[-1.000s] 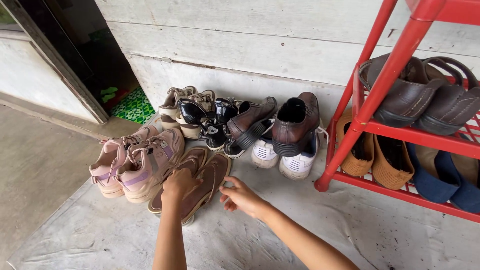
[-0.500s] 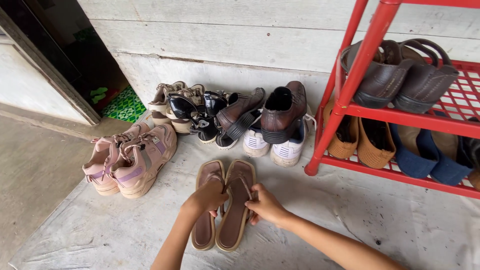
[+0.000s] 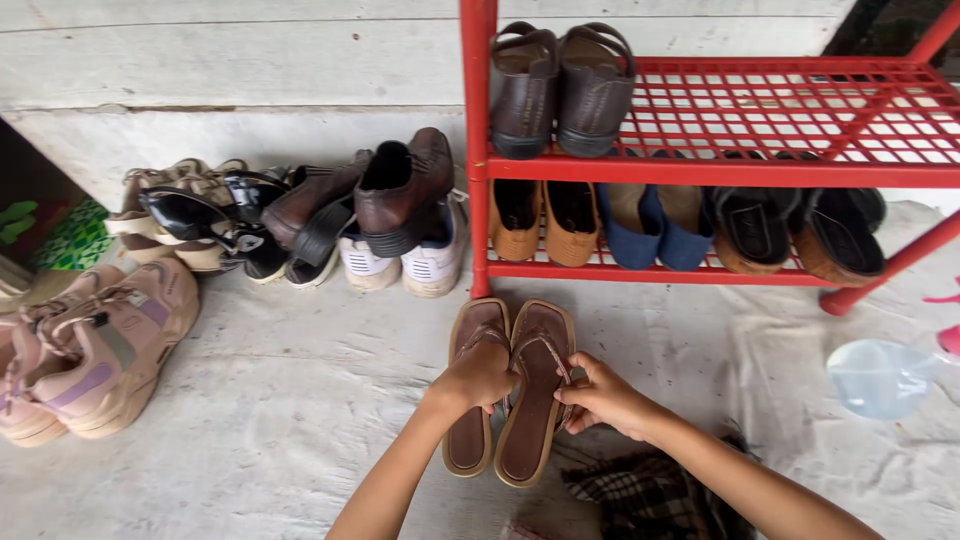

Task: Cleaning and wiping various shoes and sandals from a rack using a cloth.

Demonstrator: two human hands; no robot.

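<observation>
the brown sandals have come from the shoe pile to just before the red rack. the left hand and right hand each stay closed on one sandal.

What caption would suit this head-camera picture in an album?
Both hands, left hand and right hand, grip a pair of brown sandals before a red shoe rack.

Home entrance; red shoe rack; doorway
</observation>
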